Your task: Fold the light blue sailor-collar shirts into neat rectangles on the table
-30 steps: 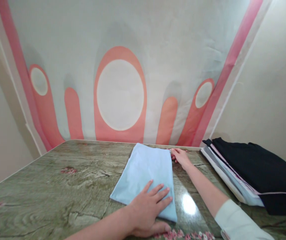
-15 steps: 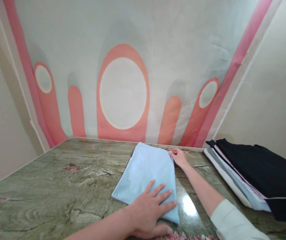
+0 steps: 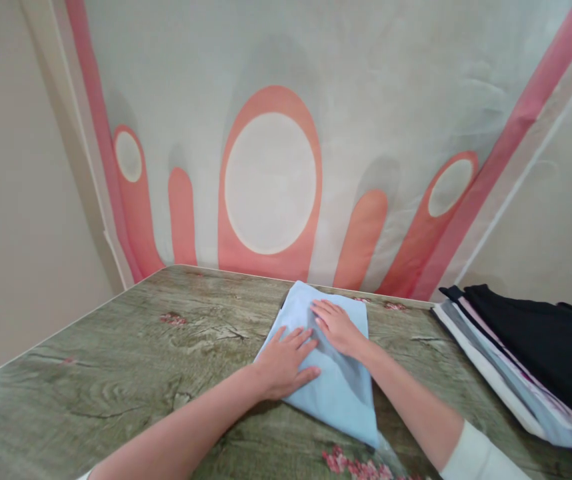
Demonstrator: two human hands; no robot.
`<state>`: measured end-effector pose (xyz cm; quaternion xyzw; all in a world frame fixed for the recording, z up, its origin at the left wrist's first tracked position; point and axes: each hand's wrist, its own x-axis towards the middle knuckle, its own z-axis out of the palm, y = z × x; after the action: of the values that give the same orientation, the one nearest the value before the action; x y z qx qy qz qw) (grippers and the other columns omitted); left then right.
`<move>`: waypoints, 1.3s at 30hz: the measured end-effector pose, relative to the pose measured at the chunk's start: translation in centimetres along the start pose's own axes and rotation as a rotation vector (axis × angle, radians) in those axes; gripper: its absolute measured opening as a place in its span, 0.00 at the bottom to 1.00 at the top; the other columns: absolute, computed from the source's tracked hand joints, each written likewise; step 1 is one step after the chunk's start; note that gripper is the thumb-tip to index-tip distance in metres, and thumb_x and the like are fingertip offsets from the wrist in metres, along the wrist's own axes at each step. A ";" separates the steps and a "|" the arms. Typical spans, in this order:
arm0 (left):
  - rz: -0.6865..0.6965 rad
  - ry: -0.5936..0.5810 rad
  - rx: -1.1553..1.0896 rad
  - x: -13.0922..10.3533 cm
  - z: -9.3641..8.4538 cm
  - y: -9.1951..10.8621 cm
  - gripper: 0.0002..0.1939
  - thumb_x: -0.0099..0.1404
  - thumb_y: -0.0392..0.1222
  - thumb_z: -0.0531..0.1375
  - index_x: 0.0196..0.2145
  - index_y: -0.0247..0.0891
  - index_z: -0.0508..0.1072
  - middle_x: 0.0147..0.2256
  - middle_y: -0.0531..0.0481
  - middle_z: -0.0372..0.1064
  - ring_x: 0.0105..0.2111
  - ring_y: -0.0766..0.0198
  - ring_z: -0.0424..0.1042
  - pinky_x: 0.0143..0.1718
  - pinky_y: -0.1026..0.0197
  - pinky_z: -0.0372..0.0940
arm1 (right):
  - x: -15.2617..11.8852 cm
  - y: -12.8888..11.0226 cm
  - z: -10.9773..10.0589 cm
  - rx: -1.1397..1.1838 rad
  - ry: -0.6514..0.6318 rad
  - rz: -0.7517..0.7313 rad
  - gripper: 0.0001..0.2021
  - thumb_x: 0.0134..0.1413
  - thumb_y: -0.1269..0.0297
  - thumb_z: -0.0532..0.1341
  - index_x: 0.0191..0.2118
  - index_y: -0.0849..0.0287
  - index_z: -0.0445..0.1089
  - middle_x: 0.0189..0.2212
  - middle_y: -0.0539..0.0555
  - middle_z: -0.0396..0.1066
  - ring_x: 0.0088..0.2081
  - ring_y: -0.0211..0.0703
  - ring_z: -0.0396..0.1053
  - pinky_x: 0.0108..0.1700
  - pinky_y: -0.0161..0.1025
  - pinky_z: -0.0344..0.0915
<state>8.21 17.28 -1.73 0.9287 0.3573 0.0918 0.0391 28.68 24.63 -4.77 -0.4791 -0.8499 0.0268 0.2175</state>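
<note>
A folded light blue cloth garment [image 3: 346, 393] lies flat on the table, its exact kind not clear. My left hand [image 3: 287, 363] rests on its left side, palm down with the fingers spread. Farther up on the same cloth lies my right hand [image 3: 335, 325], flat with its fingers stretched out and fairly close together. Neither hand grips anything. A small dark bit peeks out at the cloth's upper left edge.
To the right sits a stack of folded clothes [image 3: 531, 353], black on top with white, grey, pink and pale blue layers under it. The table [image 3: 116, 373] has a wood-grain, floral-print surface. Behind its far edge rises a wall panel [image 3: 271, 187] with pink shapes.
My right hand has left the cloth's upper right corner and moved left onto its top. My left hand has slid from the lower right towards the left edge. The view has shifted slightly left.
</note>
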 end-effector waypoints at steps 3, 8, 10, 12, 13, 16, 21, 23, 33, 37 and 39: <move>-0.067 0.014 0.013 -0.2 0.3 -1.1 0.31 0.65 0.61 0.43 0.59 0.42 0.54 0.61 0.43 0.47 0.61 0.50 0.43 0.58 0.42 0.41 | -0.3 -0.5 0.3 -0.032 -0.129 0.009 0.25 0.61 0.55 0.43 0.60 0.58 0.54 0.61 0.55 0.51 0.60 0.46 0.48 0.60 0.49 0.42; -0.192 -0.075 -0.035 -1.3 -0.2 1.0 0.32 0.65 0.61 0.40 0.61 0.42 0.50 0.63 0.43 0.41 0.62 0.45 0.36 0.55 0.33 0.39 | -1.1 0.3 -0.5 -0.068 -0.202 0.047 0.29 0.60 0.49 0.42 0.62 0.57 0.49 0.62 0.55 0.47 0.62 0.48 0.44 0.61 0.50 0.37; -0.212 -0.119 -0.094 -2.3 -0.6 2.8 0.31 0.66 0.59 0.38 0.62 0.42 0.48 0.63 0.43 0.38 0.62 0.43 0.34 0.54 0.31 0.37 | -1.7 0.6 -1.1 -0.048 -0.220 0.018 0.28 0.60 0.48 0.43 0.62 0.55 0.49 0.62 0.54 0.48 0.62 0.47 0.44 0.62 0.50 0.37; -0.174 -0.165 -0.197 -3.5 -1.2 4.7 0.31 0.66 0.59 0.38 0.62 0.43 0.47 0.64 0.43 0.37 0.62 0.42 0.33 0.54 0.30 0.37 | -2.4 1.2 -1.8 -0.015 -0.240 -0.050 0.28 0.59 0.48 0.44 0.62 0.54 0.49 0.62 0.53 0.48 0.62 0.47 0.44 0.62 0.49 0.37; -0.134 -0.195 -0.259 -4.0 -1.5 5.6 0.31 0.66 0.60 0.38 0.62 0.44 0.47 0.64 0.43 0.36 0.62 0.42 0.33 0.54 0.29 0.38 | -2.8 1.6 -2.2 -0.007 -0.244 -0.083 0.28 0.59 0.48 0.45 0.62 0.53 0.49 0.62 0.52 0.48 0.62 0.46 0.44 0.62 0.49 0.37; -0.029 -0.286 -0.399 -5.0 -2.7 7.2 0.33 0.64 0.63 0.41 0.60 0.44 0.52 0.63 0.43 0.41 0.61 0.41 0.39 0.53 0.31 0.43 | -3.9 3.4 -2.8 -0.052 -0.216 -0.086 0.30 0.57 0.46 0.47 0.62 0.50 0.48 0.63 0.51 0.44 0.63 0.48 0.39 0.62 0.51 0.35; -0.044 -0.146 -0.316 -4.4 -2.8 6.7 0.26 0.64 0.57 0.47 0.55 0.43 0.61 0.59 0.43 0.52 0.57 0.49 0.52 0.54 0.41 0.51 | -4.3 7.9 -2.2 -0.110 -0.161 0.189 0.34 0.56 0.43 0.45 0.64 0.55 0.43 0.64 0.55 0.37 0.64 0.52 0.35 0.61 0.53 0.38; -0.036 -0.093 -0.231 -4.0 -2.0 6.1 0.27 0.64 0.57 0.47 0.57 0.43 0.57 0.60 0.44 0.49 0.59 0.49 0.49 0.55 0.41 0.48 | -3.9 9.3 -1.9 -0.085 -0.185 0.237 0.35 0.56 0.42 0.43 0.64 0.58 0.42 0.64 0.57 0.37 0.64 0.51 0.37 0.61 0.51 0.41; 0.078 -0.108 -0.118 -2.6 -0.6 7.1 0.33 0.64 0.61 0.42 0.60 0.41 0.53 0.62 0.39 0.44 0.61 0.45 0.44 0.57 0.44 0.45 | -0.6 5.8 -2.5 -0.330 -0.015 0.357 0.30 0.57 0.48 0.45 0.58 0.64 0.57 0.61 0.63 0.49 0.63 0.56 0.38 0.60 0.58 0.28; -0.149 -0.145 -0.185 0.8 -3.8 3.4 0.24 0.67 0.53 0.44 0.39 0.36 0.73 0.40 0.39 0.72 0.45 0.50 0.69 0.46 0.51 0.61 | -1.9 0.4 -2.8 -0.101 -0.164 0.363 0.31 0.60 0.48 0.37 0.59 0.61 0.57 0.60 0.58 0.52 0.62 0.51 0.44 0.60 0.53 0.39; -0.407 0.020 -0.298 2.7 -5.0 -0.1 0.15 0.64 0.47 0.50 0.36 0.35 0.72 0.38 0.39 0.72 0.43 0.52 0.70 0.45 0.53 0.61 | -3.5 -2.1 -2.8 -0.018 -0.201 0.323 0.31 0.60 0.46 0.36 0.60 0.59 0.55 0.61 0.56 0.50 0.63 0.49 0.42 0.61 0.52 0.40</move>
<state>9.14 19.22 3.52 0.8206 0.5198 0.1428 0.1897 29.65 20.14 -2.86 -0.6061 -0.7797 0.1014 0.1201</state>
